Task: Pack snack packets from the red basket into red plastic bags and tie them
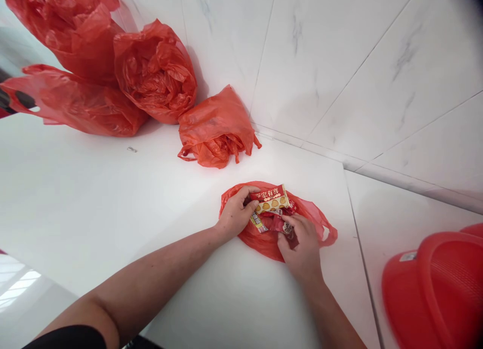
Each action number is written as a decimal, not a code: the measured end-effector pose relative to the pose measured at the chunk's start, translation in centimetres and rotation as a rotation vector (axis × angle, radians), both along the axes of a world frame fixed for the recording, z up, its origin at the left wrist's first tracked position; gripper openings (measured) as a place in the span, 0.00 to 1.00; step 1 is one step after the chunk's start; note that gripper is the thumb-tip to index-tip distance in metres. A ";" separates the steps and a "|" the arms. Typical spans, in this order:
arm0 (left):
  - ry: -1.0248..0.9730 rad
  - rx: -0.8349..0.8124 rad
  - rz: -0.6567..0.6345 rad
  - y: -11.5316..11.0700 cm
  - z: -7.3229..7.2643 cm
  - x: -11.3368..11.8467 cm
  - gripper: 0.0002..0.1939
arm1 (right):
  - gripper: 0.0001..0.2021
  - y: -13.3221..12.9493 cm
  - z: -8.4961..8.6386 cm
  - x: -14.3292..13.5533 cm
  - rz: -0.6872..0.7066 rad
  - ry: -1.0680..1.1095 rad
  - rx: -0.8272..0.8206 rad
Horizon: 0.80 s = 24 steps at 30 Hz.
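Shows three bulging red bags [109,105] clustered at ten o'clock on the white desk [101,198], then a smaller crumpled red bag [219,120] at eleven, by the tiled wall [320,62]. With the left hand [237,213], pinches a red-and-gold packet [271,194] between thumb and fingers at five o'clock, over an open red bag [260,246]. With the right hand [304,246], just beside, touches a dark-patterned packet [288,230] among other wrapped snacks [259,222] in that bag; cannot tell whether firmly grasped. Has a red plastic container [405,288] at four o'clock.
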State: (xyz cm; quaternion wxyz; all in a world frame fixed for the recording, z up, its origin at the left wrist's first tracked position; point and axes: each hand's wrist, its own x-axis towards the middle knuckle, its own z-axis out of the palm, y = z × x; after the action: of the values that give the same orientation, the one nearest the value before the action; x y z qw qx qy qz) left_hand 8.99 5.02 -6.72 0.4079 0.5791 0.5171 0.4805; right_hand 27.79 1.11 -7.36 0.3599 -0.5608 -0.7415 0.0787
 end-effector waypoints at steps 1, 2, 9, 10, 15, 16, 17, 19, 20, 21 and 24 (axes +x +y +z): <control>0.000 -0.002 0.001 0.0 0.0 0.0 0.13 | 0.16 0.0 0.0 0.0 0.000 -0.003 0.006; -0.003 -0.003 0.001 0.0 0.0 0.0 0.13 | 0.16 0.0 0.1 0.0 0.001 -0.006 0.012; 0.005 -0.012 0.003 0.0 0.0 0.1 0.13 | 0.17 -0.1 0.0 0.1 0.014 -0.024 0.054; 0.009 -0.011 0.004 0.0 0.0 0.1 0.14 | 0.17 -0.1 0.0 0.1 0.015 -0.021 0.055; 0.020 0.006 -0.002 -0.1 0.1 0.0 0.13 | 0.18 -0.1 0.2 0.0 0.029 -0.012 0.057; 0.021 0.007 -0.001 0.0 0.1 0.0 0.13 | 0.18 -0.1 0.2 0.1 0.032 -0.010 0.059; 0.022 0.007 0.001 0.0 0.1 0.0 0.14 | 0.18 -0.1 0.2 0.1 0.033 -0.009 0.062; 0.024 0.003 0.003 0.0 0.2 0.0 0.14 | 0.19 -0.1 0.0 0.2 0.039 -0.008 0.060; 0.024 0.001 0.002 0.0 0.1 -0.1 0.14 | 0.19 -0.1 -0.1 0.2 0.040 -0.011 0.055; 0.024 -0.002 0.000 0.0 0.1 0.0 0.14 | 0.20 -0.1 -0.2 0.3 0.039 -0.013 0.051; 0.022 -0.002 -0.001 0.1 0.0 -0.1 0.14 | 0.21 -0.1 -0.3 0.3 0.044 -0.011 0.037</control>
State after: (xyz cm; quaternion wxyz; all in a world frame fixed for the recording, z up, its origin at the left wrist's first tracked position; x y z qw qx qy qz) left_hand 8.93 5.08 -6.71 0.4029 0.5842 0.5219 0.4733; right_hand 28.08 1.03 -7.69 0.3645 -0.5380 -0.7568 0.0698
